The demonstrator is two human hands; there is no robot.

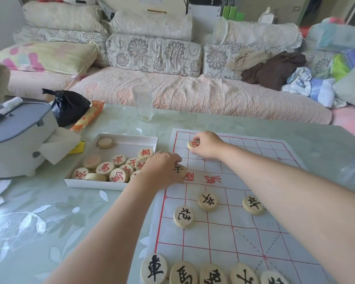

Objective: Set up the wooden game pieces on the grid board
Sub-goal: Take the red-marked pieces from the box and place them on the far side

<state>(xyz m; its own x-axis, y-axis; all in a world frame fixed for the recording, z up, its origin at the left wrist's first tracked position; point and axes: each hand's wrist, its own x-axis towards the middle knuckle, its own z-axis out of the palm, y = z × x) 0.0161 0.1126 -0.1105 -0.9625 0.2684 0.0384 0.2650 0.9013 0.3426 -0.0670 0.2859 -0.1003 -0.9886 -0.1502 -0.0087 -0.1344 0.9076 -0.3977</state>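
A white paper grid board (244, 232) with red lines lies on the table. My right hand (208, 145) pinches a red-lettered wooden piece (193, 144) over the board's far left corner. My left hand (162, 170) grips a black-lettered piece (179, 170) at the board's left edge. Black-lettered discs stand on the board: one (183, 216), another (207, 201), a third (253, 204), and a row along the near edge (199, 272). A white box (119, 140) left of the board holds several red-lettered pieces (111, 169).
A drinking glass (143, 103) stands beyond the box. A grey appliance (14, 136), a black bag (69, 106) and an orange packet (88, 115) sit at the table's left. A sofa with cushions (154, 54) and clothes runs behind the table.
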